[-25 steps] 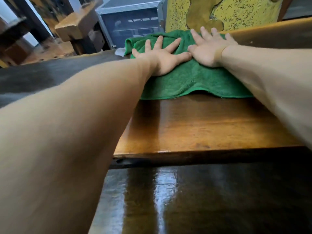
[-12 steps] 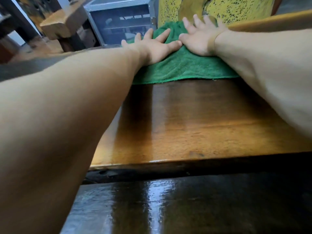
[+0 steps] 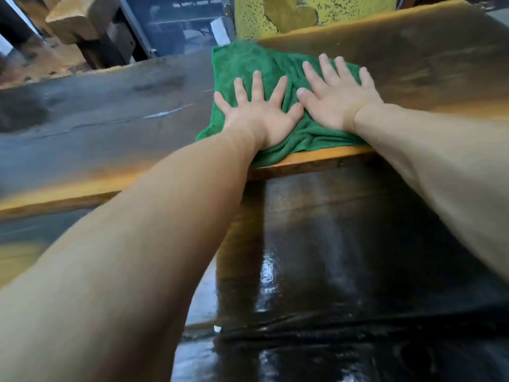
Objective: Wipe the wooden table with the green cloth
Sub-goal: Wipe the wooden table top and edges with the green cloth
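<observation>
The green cloth (image 3: 248,62) lies spread on the wooden table (image 3: 429,59), bunched at its near edge by the table's front lip. My left hand (image 3: 259,114) presses flat on the cloth's near left part with fingers straight and spread. Beside it, my right hand (image 3: 337,97) presses flat on the cloth's right part, thumb close to the left hand's thumb. Both forearms stretch forward from the bottom corners and hide part of the surface.
A lower dark glossy surface (image 3: 316,257) lies in front of the table's edge. A yellow speckled object (image 3: 289,15) stands behind the table. A wooden block (image 3: 74,20) and a metal-framed case (image 3: 179,23) are at the back left.
Both hands have pulled the cloth back from the table's far edge to its near edge. The cloth has bunched under the palms, and the view is motion-blurred.
</observation>
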{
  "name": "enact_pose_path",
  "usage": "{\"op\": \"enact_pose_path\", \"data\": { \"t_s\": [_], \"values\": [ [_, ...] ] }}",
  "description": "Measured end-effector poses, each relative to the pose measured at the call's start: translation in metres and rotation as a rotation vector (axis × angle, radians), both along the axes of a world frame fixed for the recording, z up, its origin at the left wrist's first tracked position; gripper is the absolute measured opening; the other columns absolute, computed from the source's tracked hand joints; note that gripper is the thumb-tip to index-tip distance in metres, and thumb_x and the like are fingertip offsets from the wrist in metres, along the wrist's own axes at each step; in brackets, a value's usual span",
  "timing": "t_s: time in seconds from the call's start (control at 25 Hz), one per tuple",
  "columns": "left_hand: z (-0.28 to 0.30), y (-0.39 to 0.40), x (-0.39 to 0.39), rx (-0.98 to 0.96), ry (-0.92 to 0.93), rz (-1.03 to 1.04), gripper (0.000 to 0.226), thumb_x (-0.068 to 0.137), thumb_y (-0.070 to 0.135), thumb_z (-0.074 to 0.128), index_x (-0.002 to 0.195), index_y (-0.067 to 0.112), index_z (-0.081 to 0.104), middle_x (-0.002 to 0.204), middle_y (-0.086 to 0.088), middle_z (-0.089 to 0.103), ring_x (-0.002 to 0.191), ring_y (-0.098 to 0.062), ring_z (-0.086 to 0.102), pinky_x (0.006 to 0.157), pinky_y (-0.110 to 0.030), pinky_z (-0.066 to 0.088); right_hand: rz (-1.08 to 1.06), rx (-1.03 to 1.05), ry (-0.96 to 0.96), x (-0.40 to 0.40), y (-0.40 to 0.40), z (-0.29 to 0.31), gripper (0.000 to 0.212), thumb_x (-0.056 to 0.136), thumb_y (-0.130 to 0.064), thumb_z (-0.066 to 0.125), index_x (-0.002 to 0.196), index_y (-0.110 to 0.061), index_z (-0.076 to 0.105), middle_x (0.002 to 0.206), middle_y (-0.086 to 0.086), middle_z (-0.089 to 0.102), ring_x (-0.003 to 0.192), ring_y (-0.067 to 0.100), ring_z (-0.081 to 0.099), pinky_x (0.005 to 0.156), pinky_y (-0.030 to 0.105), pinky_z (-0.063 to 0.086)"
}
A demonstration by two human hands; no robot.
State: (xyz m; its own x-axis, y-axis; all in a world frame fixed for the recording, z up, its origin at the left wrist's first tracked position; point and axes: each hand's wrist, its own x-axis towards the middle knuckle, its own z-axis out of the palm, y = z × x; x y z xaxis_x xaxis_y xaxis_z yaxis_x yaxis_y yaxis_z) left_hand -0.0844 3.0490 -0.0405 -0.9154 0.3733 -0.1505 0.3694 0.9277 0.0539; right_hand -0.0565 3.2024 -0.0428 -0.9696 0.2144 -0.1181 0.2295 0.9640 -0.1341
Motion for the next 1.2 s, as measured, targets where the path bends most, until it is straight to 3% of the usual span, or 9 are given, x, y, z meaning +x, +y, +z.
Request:
{"op": "enact_pose_path", "data": {
  "t_s": [0.36,1.04,1.2],
  "values": [
    [0.002,-0.017,0.132,0.001,-0.040,-0.045,0.063,0.102,0.056,0.013,0.159,0.039,-0.004,0.168,-0.003,-0.016,0.153,-0.036,-0.016,0.112,-0.073,-0.011,0.014,0.002,-0.081,0.131,-0.032,0.009,0.057,0.103,-0.047,0.009,0.157,-0.036,-0.007,0.164,-0.013,-0.016,0.152,0.017,-0.015,0.120,0.056,-0.008],
    [0.005,-0.117,0.476,-0.030,-0.105,-0.177,0.071,0.097,0.066,0.010,0.158,0.037,-0.013,0.165,-0.006,-0.025,0.151,-0.035,-0.024,0.112,-0.072,-0.012,0.015,-0.039,-0.271,0.486,-0.120,0.032,0.066,0.101,-0.056,0.015,0.156,-0.035,-0.015,0.161,-0.013,-0.026,0.150,0.017,-0.021,0.120,0.053,-0.010],
    [0.010,-0.146,0.568,-0.046,-0.131,-0.214,0.083,0.081,0.069,-0.011,0.156,0.035,-0.018,0.163,-0.007,-0.031,0.149,-0.035,-0.029,0.111,-0.071,-0.016,-0.045,-0.062,-0.317,0.578,-0.152,0.037,0.068,0.101,-0.055,0.015,0.154,-0.033,-0.020,0.158,-0.011,-0.033,0.148,0.019,-0.027,0.119,0.052,-0.013]
  ]
}}
